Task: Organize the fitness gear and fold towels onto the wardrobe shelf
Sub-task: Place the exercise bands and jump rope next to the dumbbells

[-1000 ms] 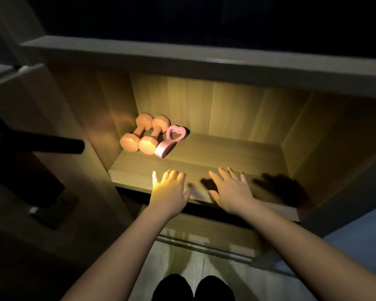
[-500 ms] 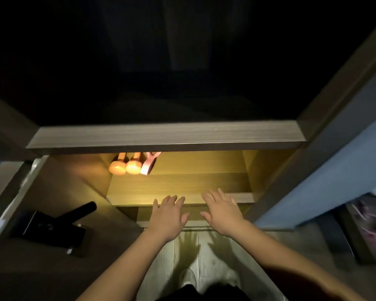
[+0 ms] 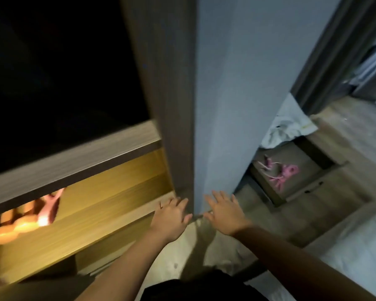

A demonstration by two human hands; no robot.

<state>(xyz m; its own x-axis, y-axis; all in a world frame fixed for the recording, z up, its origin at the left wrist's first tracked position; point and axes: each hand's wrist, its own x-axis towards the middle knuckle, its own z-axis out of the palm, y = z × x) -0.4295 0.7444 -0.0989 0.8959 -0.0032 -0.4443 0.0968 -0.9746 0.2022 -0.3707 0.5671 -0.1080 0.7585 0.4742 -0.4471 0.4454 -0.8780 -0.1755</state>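
Orange dumbbells and a pink heart-shaped piece sit blurred at the left of the lit shelf, as the view has swung right and the left hand and right hand, fingers spread and empty, have drawn off it, probably toward the tangled pink gear lying low at far right.

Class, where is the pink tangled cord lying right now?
Head view, right side: the pink tangled cord lies on a dark low surface, near the crumpled white cloth.
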